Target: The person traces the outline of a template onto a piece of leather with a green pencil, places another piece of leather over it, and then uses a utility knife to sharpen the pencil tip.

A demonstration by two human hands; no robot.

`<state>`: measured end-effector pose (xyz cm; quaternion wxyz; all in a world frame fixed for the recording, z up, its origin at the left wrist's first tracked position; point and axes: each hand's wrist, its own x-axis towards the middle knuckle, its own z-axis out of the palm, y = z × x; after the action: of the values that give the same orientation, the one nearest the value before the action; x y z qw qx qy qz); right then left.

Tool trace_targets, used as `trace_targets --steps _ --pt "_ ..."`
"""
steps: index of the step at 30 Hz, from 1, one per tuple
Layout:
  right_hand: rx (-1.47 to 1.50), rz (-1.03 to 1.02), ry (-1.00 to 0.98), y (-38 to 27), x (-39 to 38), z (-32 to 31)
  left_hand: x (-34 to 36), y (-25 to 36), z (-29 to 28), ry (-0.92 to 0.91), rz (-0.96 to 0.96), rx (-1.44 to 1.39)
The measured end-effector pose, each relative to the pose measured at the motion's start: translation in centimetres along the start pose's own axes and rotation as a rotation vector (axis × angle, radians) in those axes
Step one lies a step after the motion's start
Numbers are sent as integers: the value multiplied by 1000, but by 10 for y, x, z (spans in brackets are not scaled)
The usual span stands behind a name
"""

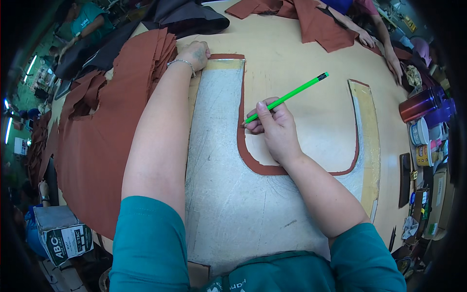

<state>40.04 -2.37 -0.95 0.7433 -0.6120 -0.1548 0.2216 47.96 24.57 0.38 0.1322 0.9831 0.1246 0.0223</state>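
Observation:
A pale grey, U-shaped pattern board (219,194) with yellowed tape at its ends lies on rust-brown fabric (265,170), which shows as a strip along the inner curve. My right hand (278,129) grips a bright green pencil (299,91), its tip touching the brown strip on the left side of the U. At the top left corner of the board rests my left hand (194,54), a bracelet on its wrist. Its fingers are curled in, and what they hold or press is hidden.
A stack of rust-brown cut pieces (112,146) lies left of my left arm, with dark fabric (185,19) beyond. Across the table, another person's hands (367,39) are near more brown fabric (321,29). A purple tumbler (418,104) and tubs (418,132) stand at right.

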Motion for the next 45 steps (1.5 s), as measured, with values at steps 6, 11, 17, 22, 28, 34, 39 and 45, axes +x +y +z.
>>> trace_targets --steps 6,11,17,22,28,34,39,45 --pt "5 -6 2 0 -1 -1 -3 6 1 60 -8 99" --pt "32 2 -16 -1 -2 4 -27 8 6 207 -108 81" --pt "31 -40 16 2 3 -10 -107 84 36 226 -44 -92" --pt "34 -53 42 2 22 4 -122 77 35 190 -194 -111" --pt "-227 -331 197 8 112 -4 -123 83 31 123 -194 -91" --pt "-415 -378 225 18 138 -9 -118 87 32 92 -200 -88" --pt "-838 -512 138 5 90 11 -119 82 34 97 -209 -88" --pt "-890 -839 -294 5 -10 6 -119 79 35 95 -215 -91"
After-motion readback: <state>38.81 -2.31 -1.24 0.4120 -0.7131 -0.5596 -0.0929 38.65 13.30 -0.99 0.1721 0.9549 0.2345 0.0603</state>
